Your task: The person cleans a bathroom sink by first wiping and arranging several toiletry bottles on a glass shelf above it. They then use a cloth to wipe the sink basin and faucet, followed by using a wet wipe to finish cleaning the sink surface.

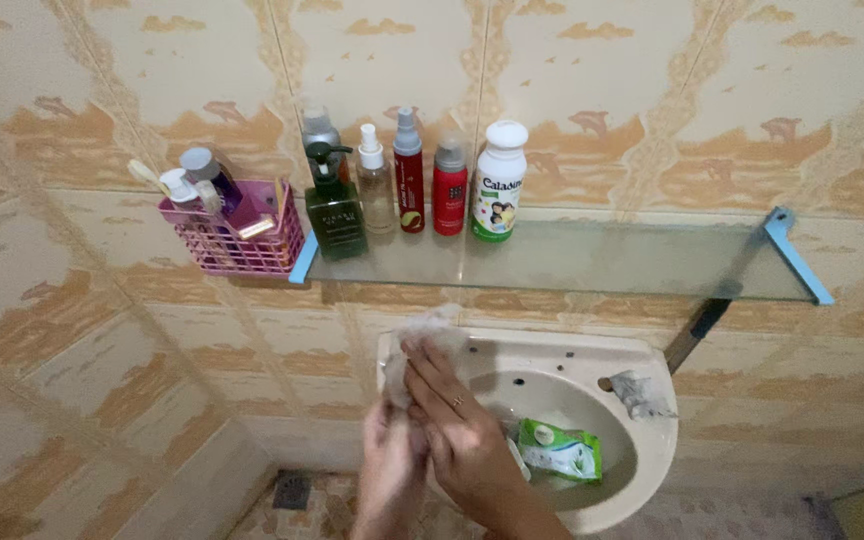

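My two hands meet over the left rim of a cream wall basin (pixel 652 440). My right hand (pixel 457 425) presses a crumpled grey-white cloth (pixel 422 335) against the basin's upper left corner. My left hand (pixel 387 470) sits just below it, fingers closed around the cloth's lower part. A green and white plastic packet (pixel 562 450) lies inside the bowl, to the right of my hands.
A glass shelf (pixel 602 260) on blue brackets hangs above the basin with several bottles (pixel 412 185) at its left end. A pink plastic basket (pixel 237 240) of toiletries hangs on the tiled wall. A grey rag (pixel 637 393) lies on the basin's right rim. A floor drain (pixel 292 490) sits below.
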